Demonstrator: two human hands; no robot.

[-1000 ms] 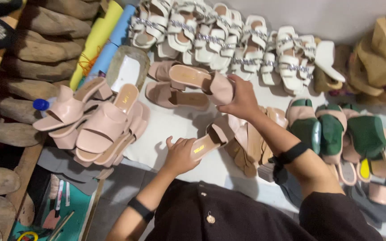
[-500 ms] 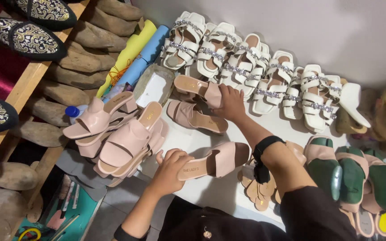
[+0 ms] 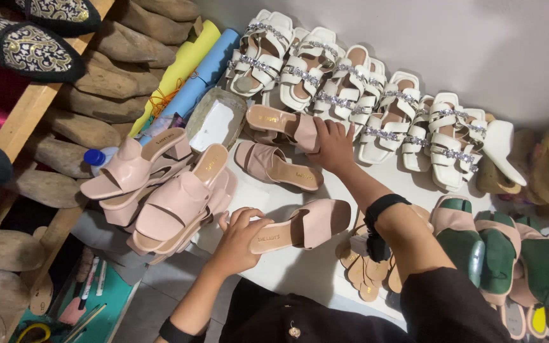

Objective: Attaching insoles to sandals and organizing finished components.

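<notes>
A pale pink block-heeled slide sandal [image 3: 300, 227] was held at its heel end by the left hand [image 3: 239, 238], the grip clamped on the back of the insole with the fingers curled over the edge, while the toe end rested on the white surface [image 3: 287, 270] near the front edge. The right hand [image 3: 333, 145] was laid on a second pink sandal [image 3: 284, 124] further back, its fingers closed over the vamp band, with a third pink sandal [image 3: 274, 166] lying just in front of it. The sandal was judged light and fairly stiff in the sole and heel, with a soft, pliable band across the front; the smooth insole looked somewhat slippery, so the heel block or the sides of the sole were judged the surest places to take hold. A heap of matching pink sandals [image 3: 160, 197] was stacked just left of the held one, leaning on one another and judged easily toppled. A row of white sandals with jewelled straps [image 3: 351, 95] was lined along the wall behind, close to the right hand. Green-soled pieces [image 3: 509, 260] and loose tan insoles [image 3: 360, 273] were crowded at the right, under the right forearm. Rolled yellow and blue sheets [image 3: 195, 70] and wooden shoe lasts [image 3: 109, 70] were kept at the left, beside a wooden shelf [image 3: 20, 133] with embroidered black slippers [image 3: 27, 47]
</notes>
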